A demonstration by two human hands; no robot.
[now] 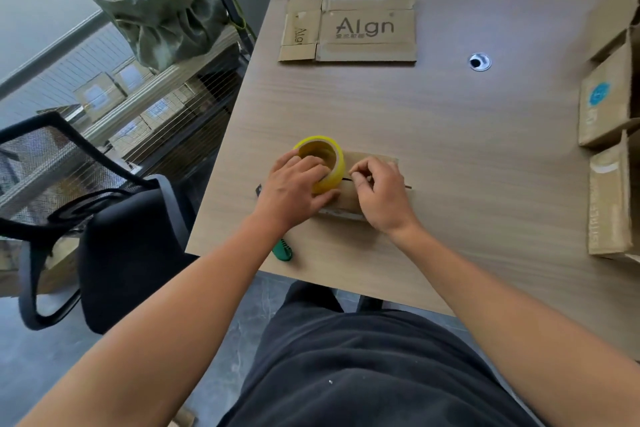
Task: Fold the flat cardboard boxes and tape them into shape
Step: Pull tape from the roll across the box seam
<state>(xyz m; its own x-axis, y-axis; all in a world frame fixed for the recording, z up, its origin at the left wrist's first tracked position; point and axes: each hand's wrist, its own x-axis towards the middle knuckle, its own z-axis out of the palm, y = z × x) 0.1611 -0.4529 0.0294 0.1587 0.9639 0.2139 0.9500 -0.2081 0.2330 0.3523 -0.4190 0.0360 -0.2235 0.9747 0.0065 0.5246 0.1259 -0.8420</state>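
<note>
A small folded cardboard box (360, 163) lies on the wooden table (450, 149) near its front edge, its two top flaps meeting in a seam. My left hand (294, 191) grips a yellow tape roll (334, 163) that stands on the box's left part, fingers inside the core. My right hand (381, 194) pinches the tape's end at the seam just right of the roll. A flat unfolded cardboard box (349, 29) printed "Algn" lies farther back on the table.
A green utility knife (282, 250) lies at the table's front edge under my left forearm. Several assembled boxes (609, 135) stand along the right edge. A cable grommet (479, 62) is set in the table. A black mesh chair (86, 204) stands at the left.
</note>
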